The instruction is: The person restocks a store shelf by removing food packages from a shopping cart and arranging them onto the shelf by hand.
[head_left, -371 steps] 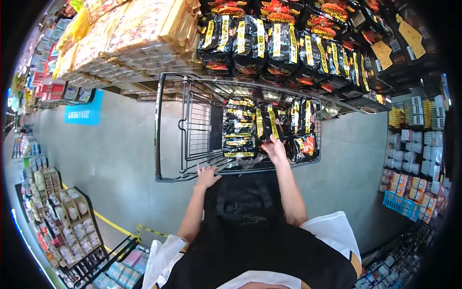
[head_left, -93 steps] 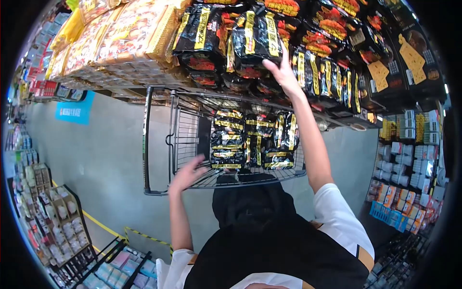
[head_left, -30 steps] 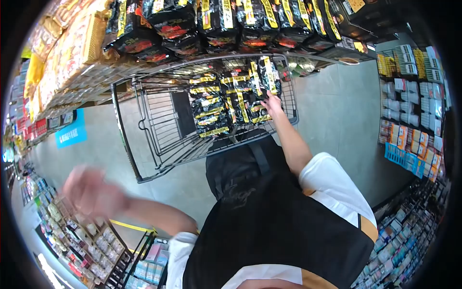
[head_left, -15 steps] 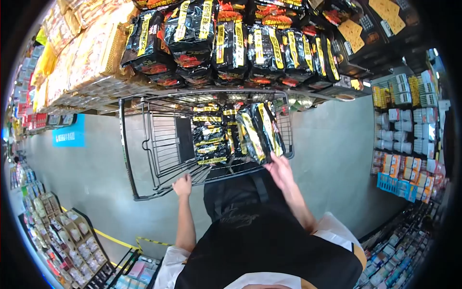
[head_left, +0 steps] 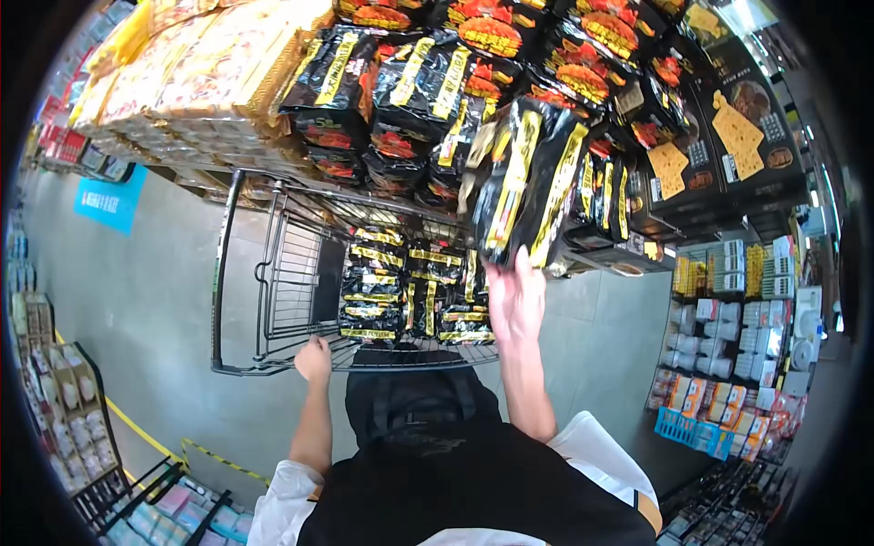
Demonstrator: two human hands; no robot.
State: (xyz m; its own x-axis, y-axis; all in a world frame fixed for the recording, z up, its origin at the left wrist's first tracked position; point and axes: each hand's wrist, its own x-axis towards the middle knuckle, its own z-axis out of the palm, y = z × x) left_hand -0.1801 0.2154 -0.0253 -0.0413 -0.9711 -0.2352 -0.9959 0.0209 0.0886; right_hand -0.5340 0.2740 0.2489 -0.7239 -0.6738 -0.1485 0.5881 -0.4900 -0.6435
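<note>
My right hand (head_left: 517, 305) grips the lower end of a shiny black food packet (head_left: 523, 196) with yellow lettered strips. The packet is raised above the right end of the shopping cart (head_left: 238, 369), in front of the shelf stock, and hides part of it. My left hand (head_left: 314, 360) is closed on the cart's near side rail. Inside the cart lie several matching black packets (head_left: 370, 284), packed side by side.
Stacked black packets (head_left: 423, 80) fill the display behind the cart. Clear-wrapped goods (head_left: 214, 68) stand to the left, dark boxes with cracker pictures (head_left: 719, 150) to the right. Another shelf holds a blue basket (head_left: 692, 432). A yellow line (head_left: 137, 426) marks the floor.
My right hand has lifted the black packet from above the cart, up and toward the display. My left hand stays on the rail. The view has shifted.
</note>
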